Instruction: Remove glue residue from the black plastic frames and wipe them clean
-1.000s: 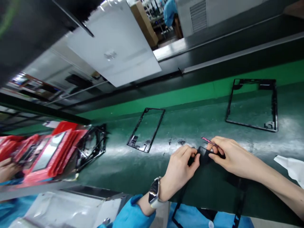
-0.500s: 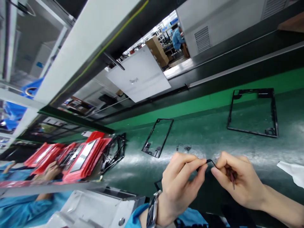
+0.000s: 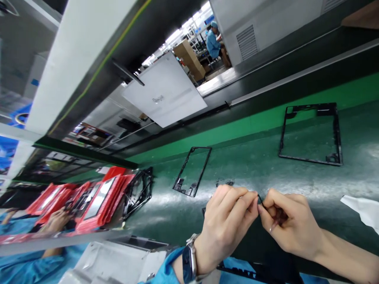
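Close together above the green bench, my left hand (image 3: 229, 221) and my right hand (image 3: 291, 223) are both closed in a pinch. Between their fingertips shows a short, thin black strip (image 3: 260, 200), with one end at each pinch. A small shiny sliver (image 3: 272, 226) of something slim peeks from under the curled fingers of my right hand; its kind is hidden. Beyond my left hand a narrow black frame (image 3: 186, 188) lies flat, and farther right rests a bigger black frame (image 3: 310, 161). Part of another dark piece (image 3: 203, 212) sticks out behind my left hand.
Red padded sleeves (image 3: 111, 201) with panels stand in a row at left, beside stacked black frames (image 3: 141, 193). A co-worker's hand (image 3: 57, 221) touches that row. A white cloth (image 3: 359, 209) lies right, small black bits (image 3: 226, 182) mid-bench, a grey tray (image 3: 115, 258) below left.
My hands have drawn slightly closer together, and less of the black strip shows between them. The slim pointed piece in my right hand has turned mostly out of sight. The view has shifted slightly.
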Available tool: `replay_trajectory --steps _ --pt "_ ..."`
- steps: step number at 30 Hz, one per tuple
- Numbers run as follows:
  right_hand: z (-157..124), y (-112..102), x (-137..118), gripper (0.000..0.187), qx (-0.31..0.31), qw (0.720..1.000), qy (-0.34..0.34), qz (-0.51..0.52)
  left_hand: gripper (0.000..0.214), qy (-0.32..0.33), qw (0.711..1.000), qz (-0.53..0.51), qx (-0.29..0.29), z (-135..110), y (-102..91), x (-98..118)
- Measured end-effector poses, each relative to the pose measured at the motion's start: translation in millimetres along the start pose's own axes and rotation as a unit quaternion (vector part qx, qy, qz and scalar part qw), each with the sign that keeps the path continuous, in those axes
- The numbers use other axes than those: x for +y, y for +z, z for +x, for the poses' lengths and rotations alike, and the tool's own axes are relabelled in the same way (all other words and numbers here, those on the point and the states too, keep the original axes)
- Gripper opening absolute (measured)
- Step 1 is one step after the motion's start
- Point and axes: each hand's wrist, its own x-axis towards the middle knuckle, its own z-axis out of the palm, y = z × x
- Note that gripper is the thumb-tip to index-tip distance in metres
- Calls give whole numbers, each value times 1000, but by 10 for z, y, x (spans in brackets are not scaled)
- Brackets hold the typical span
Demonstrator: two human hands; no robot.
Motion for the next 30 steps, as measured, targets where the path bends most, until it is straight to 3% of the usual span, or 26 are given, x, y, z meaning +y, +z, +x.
replay_trajectory --steps 7,18,22,25,30 --pt "-25 -1 19 32 -10 1000 25 9 13 17 999 5 -38 108 -3 -50" --pt "-11 2 78 32 -15 999 46 20 11 22 1000 -5 21 14 118 -117" --pt "0 -15 68 30 -12 998 48 26 14 -38 998 -50 30 59 78 -120" --pt "10 -21 66 29 -10 998 45 32 15 -91 991 -101 0 84 13 -132" --pt "-8 -12 62 30 -3 999 38 7 13 -81 988 -127 -23 40 -17 -142"
